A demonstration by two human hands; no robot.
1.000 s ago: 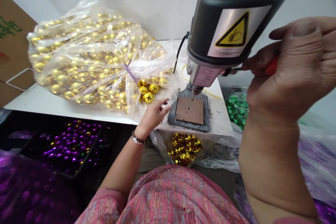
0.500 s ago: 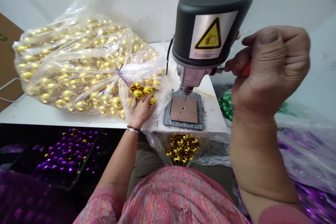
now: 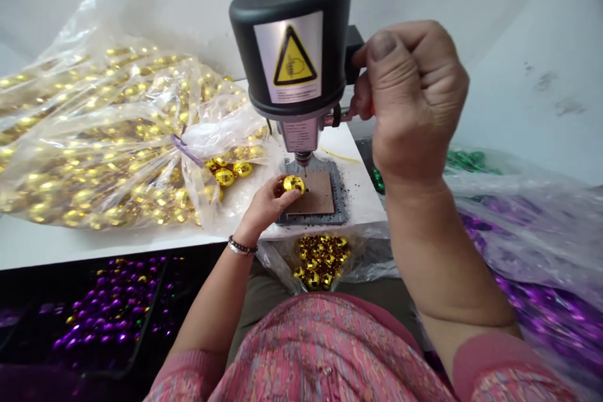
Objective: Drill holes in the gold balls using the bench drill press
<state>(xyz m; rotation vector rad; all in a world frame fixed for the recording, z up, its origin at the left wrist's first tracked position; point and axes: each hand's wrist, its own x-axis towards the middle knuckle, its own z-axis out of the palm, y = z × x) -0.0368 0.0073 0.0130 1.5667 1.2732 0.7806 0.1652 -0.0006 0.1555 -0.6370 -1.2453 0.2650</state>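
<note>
Between the thumb and fingers of my left hand (image 3: 269, 203) is a shiny gold faceted ball (image 3: 294, 185). I hold it over the brown square board (image 3: 316, 196) on the drill press base (image 3: 337, 176), just left of and below the drill bit (image 3: 305, 171). My right hand (image 3: 417, 97) is closed around the red-tipped feed handle (image 3: 347, 115) at the side of the black drill press (image 3: 292, 44). The fist hides most of that handle.
A tied clear plastic bag (image 3: 108, 138) of gold balls lies at left on the white table (image 3: 362, 201). More gold balls (image 3: 323, 257) sit in plastic at my lap. Purple balls (image 3: 108, 301) lie below left, purple and green ones (image 3: 471, 160) in bags at right.
My left hand has moved right from the loose gold balls by the bag to the board, bringing one ball. My right hand stays on the handle. The whole view has shifted.
</note>
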